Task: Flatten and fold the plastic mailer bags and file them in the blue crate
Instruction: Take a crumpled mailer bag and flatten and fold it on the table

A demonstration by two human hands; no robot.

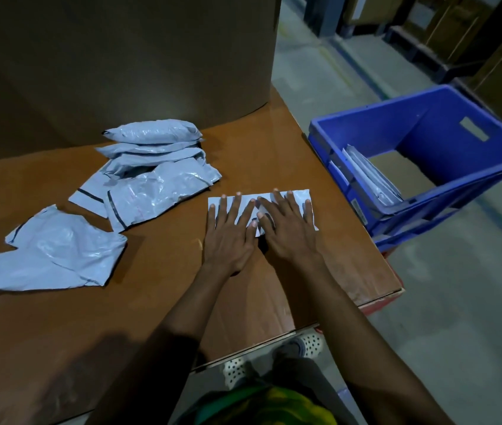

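A folded grey plastic mailer bag lies flat on the brown table near its right edge. My left hand and my right hand both press on it with fingers spread straight, side by side, thumbs touching. To the right of the table stands the blue crate, tilted, with several folded mailers filed upright at its near-left wall. A crumpled mailer lies at the left, and a pile of several more mailers sits behind it toward the middle.
A large cardboard box stands on the back of the brown table. The table's right edge runs close to the crate. Concrete floor and stacked boxes on pallets lie beyond at the right.
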